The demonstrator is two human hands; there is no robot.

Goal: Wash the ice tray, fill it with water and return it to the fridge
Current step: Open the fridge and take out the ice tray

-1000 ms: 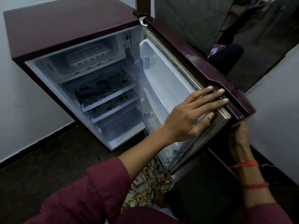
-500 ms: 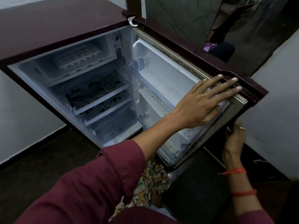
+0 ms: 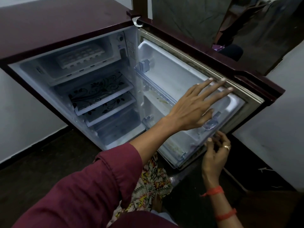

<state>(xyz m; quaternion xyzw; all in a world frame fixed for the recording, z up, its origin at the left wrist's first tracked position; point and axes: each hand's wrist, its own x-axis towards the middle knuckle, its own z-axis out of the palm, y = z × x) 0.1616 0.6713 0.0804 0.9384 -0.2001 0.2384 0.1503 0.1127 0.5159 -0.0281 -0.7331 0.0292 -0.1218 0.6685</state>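
Note:
The white ice tray point(image 3: 80, 55) lies in the freezer compartment at the top of the small maroon fridge point(image 3: 65, 22). The fridge door point(image 3: 172, 69) stands wide open to the right, its white inner liner facing me. My left hand point(image 3: 194, 109) reaches across the liner with straight, spread fingers, the tips at the door's outer gasket. My right hand point(image 3: 215, 152) is at the door's lower outer edge, fingers loosely curled, thumb tip by the edge, holding nothing that I can see. Neither hand is near the tray.
Two glass shelves with a black flower pattern point(image 3: 100, 91) sit below the freezer, and a clear drawer point(image 3: 118, 129) lies at the bottom. A white wall point(image 3: 279, 129) stands just beyond the door's edge. The floor point(image 3: 32, 170) is dark.
The door has swung further open. My left hand slid along the inner liner with it. My right hand came off its grip under the door's edge and now hangs loose beside it.

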